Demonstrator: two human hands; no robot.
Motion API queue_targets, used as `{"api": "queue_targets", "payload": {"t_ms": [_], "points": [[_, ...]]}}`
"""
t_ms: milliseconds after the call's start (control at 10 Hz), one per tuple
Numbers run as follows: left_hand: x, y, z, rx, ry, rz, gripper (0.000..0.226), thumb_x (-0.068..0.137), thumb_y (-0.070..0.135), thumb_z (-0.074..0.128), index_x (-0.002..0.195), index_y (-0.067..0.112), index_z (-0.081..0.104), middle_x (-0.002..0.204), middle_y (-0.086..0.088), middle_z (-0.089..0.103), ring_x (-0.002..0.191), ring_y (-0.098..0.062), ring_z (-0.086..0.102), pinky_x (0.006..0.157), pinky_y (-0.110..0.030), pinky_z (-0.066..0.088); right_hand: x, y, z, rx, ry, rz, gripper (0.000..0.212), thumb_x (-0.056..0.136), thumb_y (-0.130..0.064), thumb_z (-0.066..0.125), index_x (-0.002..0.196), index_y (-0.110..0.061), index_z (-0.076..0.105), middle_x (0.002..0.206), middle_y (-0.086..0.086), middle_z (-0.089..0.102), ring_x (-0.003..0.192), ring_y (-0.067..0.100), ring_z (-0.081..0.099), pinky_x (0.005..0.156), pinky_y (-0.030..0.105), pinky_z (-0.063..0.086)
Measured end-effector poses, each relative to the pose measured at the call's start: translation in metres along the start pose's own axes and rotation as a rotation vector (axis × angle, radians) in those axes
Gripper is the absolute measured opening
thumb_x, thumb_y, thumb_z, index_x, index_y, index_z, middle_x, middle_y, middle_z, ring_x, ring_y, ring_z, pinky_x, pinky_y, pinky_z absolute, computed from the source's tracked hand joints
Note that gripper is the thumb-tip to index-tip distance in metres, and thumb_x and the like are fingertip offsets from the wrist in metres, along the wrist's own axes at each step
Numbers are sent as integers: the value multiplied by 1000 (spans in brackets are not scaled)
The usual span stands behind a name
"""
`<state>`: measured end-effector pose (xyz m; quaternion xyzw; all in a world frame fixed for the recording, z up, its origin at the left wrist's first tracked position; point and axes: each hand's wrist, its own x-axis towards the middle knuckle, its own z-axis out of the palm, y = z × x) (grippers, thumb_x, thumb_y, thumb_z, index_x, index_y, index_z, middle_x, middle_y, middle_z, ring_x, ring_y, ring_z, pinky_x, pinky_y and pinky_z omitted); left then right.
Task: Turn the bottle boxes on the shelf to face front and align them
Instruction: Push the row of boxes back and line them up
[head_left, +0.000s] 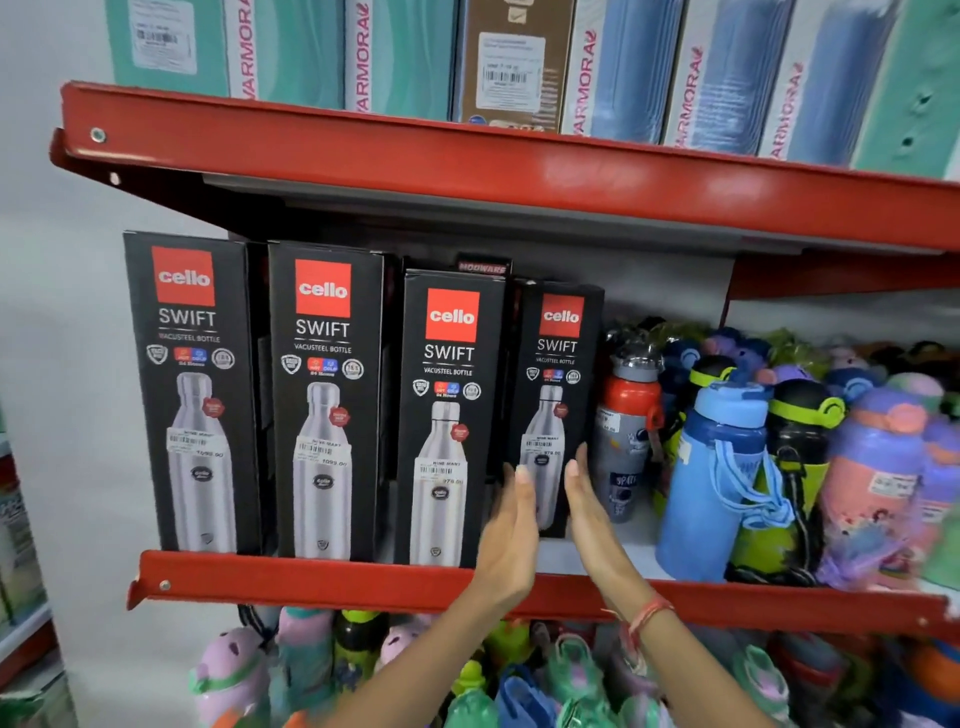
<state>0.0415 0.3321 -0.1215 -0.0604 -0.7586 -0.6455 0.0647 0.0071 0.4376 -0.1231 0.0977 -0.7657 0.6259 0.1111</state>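
Note:
Several black Cello Swift bottle boxes stand upright on the red shelf (311, 577), fronts toward me. The leftmost box (189, 389), the second box (324, 405) and the third box (447, 415) stand near the front lip. The fourth box (558, 374) is smaller in view and sits further back. My left hand (511, 535) and my right hand (584, 509) are raised flat, fingers straight, palms facing each other in front of the fourth box's lower half. Neither hand grips anything; whether they touch the box is unclear.
Loose water bottles crowd the shelf to the right: a red-and-grey one (626, 431), a blue one (719, 478) and a pink one (878, 483). A red upper shelf (519, 171) carries tall boxes. More bottles fill the shelf below (519, 686).

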Motion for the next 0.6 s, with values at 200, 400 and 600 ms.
{"api": "queue_targets", "payload": {"t_ms": [200, 400, 600], "points": [[-40, -3, -17, 61, -48, 52, 85, 81, 79, 7, 150, 30, 19, 158, 11, 20, 143, -3, 16, 115, -25, 10, -47, -2, -13, -83, -60, -5, 55, 75, -87, 24, 125, -80, 0, 121, -62, 10, 132, -13, 13, 110, 25, 14], [-65, 7, -22, 98, -68, 68, 83, 83, 76, 5, 150, 29, 20, 158, 9, 21, 144, -6, 17, 112, -25, 9, -75, -17, -11, -175, -48, 6, 49, 79, -83, 21, 122, -82, -4, 128, -51, 10, 129, -6, 20, 111, 30, 20], [-86, 29, -36, 121, -104, 54, 87, 75, 81, 3, 149, 35, 9, 160, 11, 9, 144, -4, 7, 118, -32, 2, -93, -38, -9, -250, 29, 1, 67, 85, -73, 25, 146, -54, 7, 154, -21, 19, 143, 10, 24, 116, 37, 20]]}}
